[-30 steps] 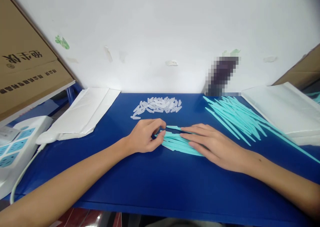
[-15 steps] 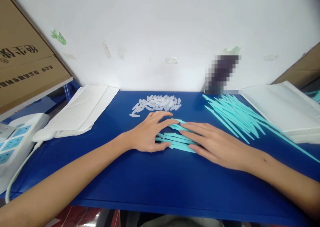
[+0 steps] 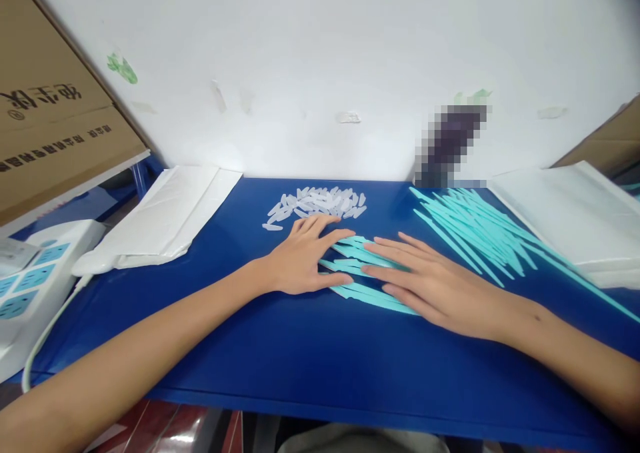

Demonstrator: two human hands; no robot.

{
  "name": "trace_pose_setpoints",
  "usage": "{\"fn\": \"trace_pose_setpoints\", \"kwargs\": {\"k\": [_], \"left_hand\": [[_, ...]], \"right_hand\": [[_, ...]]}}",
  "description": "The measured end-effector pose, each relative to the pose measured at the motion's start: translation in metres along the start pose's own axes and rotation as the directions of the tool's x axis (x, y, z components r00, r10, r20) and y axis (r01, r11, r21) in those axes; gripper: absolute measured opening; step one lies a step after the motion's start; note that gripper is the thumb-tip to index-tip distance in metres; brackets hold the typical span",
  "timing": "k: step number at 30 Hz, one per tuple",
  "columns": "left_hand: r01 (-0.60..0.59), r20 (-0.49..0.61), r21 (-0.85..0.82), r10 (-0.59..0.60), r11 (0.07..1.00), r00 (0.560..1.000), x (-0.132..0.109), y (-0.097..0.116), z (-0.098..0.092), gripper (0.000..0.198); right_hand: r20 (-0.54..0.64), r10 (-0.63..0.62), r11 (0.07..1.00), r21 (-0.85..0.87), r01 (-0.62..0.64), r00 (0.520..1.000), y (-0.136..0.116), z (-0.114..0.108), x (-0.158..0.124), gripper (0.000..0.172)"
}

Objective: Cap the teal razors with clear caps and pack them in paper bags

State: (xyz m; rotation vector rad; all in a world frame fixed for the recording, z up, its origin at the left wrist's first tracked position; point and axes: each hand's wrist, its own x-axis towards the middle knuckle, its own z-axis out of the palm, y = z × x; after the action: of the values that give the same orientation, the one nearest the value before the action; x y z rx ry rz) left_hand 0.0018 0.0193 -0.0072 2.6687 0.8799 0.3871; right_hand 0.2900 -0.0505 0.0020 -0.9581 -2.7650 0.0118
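both arms reach forward, left hand and right hand flat, fingers spread.

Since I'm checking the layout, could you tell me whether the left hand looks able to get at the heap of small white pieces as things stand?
Probably yes: the left hand lies flat just in front of the white pieces, with only bare blue table between them.

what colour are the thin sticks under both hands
Light turquoise sticks, lying on a dark blue table; clearest in the head view.
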Motion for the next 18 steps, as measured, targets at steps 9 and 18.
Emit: {"fn": "trace_pose_setpoints", "kwargs": {"k": [9,18], "left_hand": [[-0.165,-0.026,-0.026,0.165,0.986,0.986,-0.003,0.000,-0.006,0.061],[-0.131,0.012,-0.013,0.131,0.991,0.991,-0.002,0.000,-0.005,0.061]], "right_hand": [[-0.013,-0.008,1.000,0.009,0.008,1.000,0.001,-0.007,-0.001,0.046],[0.020,0.034,0.999,-0.028,-0.033,0.999,-0.020,0.003,0.005,0.055]]}}
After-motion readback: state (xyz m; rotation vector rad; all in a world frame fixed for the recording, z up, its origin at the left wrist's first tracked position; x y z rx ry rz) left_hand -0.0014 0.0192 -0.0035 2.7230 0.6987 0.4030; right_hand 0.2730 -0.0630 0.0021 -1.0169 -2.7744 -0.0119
